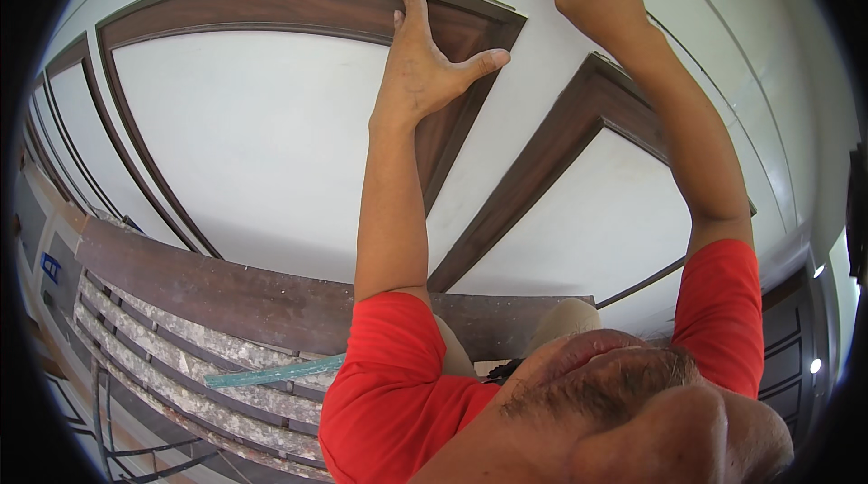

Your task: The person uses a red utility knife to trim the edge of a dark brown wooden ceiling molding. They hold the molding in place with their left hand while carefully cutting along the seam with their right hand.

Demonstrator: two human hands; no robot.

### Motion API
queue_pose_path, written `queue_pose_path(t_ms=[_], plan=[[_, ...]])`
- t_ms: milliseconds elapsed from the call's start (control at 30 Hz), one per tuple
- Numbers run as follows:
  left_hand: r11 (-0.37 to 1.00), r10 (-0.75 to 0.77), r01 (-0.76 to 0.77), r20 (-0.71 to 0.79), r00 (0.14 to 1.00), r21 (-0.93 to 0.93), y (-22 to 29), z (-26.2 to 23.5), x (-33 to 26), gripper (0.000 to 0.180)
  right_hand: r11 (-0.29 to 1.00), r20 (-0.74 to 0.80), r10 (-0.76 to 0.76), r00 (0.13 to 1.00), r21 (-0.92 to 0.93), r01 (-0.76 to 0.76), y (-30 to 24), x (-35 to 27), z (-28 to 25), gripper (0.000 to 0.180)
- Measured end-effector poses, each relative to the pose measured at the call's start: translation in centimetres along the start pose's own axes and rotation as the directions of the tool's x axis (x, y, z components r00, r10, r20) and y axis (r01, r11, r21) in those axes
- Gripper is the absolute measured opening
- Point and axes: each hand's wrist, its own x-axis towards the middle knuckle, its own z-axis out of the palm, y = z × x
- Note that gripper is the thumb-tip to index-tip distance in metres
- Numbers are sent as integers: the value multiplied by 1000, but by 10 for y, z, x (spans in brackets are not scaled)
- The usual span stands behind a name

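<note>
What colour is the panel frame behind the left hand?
The frame is dark brown with reddish streaks; head view.

– Please, what do you see of this room?
– The white wall [244, 122] is smooth. Near it is a plank platform [194, 339], covered with whitish stains, and I notice metal bars [97, 421] at its side.
– And to the right?
– There is, I believe, a dark panelled door [783, 348]; near it shine two small round lights [816, 365]. At far left, the floor [32, 217] looks grey.
</note>
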Motion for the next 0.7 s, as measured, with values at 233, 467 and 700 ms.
queue_pose_path(t_ms=[233, 467, 700], plan=[[1000, -8, 8, 1, 1000, 0, 3, -1, -1, 155, 984, -145, -96, 985, -160, 72, 3, -17, 22, 51], [1000, -15, 15, 7, 1000, -5, 6, -3, -2, 156, 997, -149, 13, 989, 71, -3, -4, -7, 3, 44], [1000, 3, -3, -12, 1000, 0, 1, -4, -2, 154, 996, -52, 16, 999, 85, -12, -5, 0, -6, 41]])
